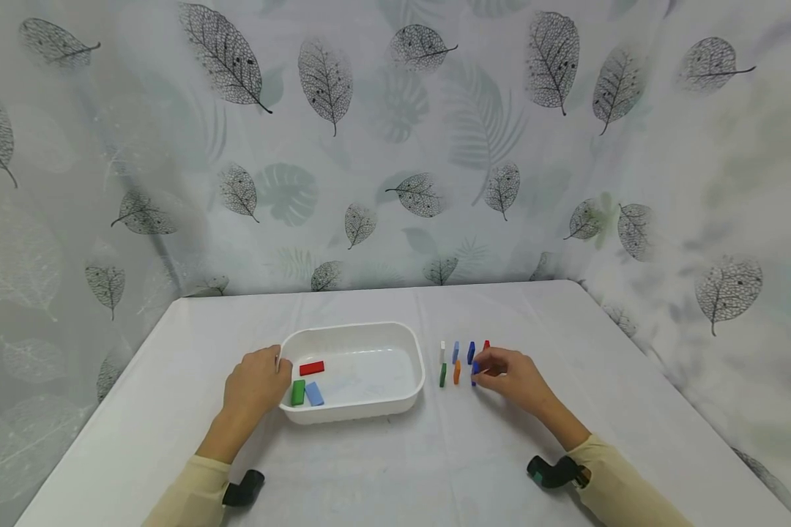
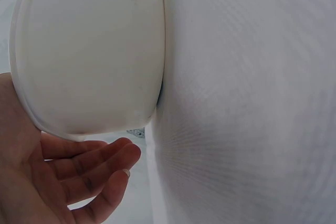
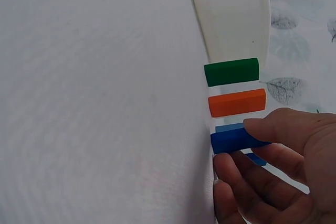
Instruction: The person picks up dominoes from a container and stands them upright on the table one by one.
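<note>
My left hand point(image 1: 258, 384) holds the white plastic tray point(image 1: 369, 411) at its left end, thumb at the rim. In the left wrist view the fingers point(image 2: 100, 169) curve below the tray's outer wall, and the thumb is hidden. My right hand point(image 1: 515, 377) pinches a dark blue block point(image 3: 231, 141), which stands upright on the table at the near row's right end. Beside it in that row stand an orange block point(image 1: 457, 372) and a green block point(image 1: 443, 375). Behind are white point(image 1: 442, 352), light blue point(image 1: 455, 352), dark blue point(image 1: 471, 352) and partly hidden red point(image 1: 486, 344) blocks.
Inside the tray, at its left end, lie a red block point(image 1: 312, 368), a green block point(image 1: 298, 392) and a light blue block point(image 1: 314, 394). A white cloth covers the table point(image 1: 382, 476). Leaf-patterned curtains point(image 1: 369, 146) hang behind it and along both sides.
</note>
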Available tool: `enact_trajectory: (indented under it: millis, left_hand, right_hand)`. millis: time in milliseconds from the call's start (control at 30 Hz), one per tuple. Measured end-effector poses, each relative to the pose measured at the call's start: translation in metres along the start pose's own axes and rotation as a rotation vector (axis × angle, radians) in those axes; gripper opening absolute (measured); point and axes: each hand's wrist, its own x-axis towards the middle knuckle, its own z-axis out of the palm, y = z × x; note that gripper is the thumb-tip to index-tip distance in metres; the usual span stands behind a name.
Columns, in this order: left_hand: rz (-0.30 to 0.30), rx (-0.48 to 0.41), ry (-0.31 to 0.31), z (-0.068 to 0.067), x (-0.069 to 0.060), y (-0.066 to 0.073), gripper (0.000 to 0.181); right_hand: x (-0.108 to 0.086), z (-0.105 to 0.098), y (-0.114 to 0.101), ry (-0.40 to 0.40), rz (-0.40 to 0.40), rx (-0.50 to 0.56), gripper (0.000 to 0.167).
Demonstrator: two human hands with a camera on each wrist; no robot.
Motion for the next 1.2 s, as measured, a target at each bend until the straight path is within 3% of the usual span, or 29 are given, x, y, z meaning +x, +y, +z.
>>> enact_trajectory:
  millis: [700,1200]
  left_hand:
    - [-0.01,-0.003,0.003,0.002,0.0,-0.001,0.04]
    - [-0.013,0.006,-0.013,0.0,0.001,-0.001,0.044]
  right_hand:
    - [-0.001,-0.003,-0.002,0.005,0.005,-0.033,0.025]
    - [0.004,-0.019,-0.036,0.072,-0.097,-0.057,0.022]
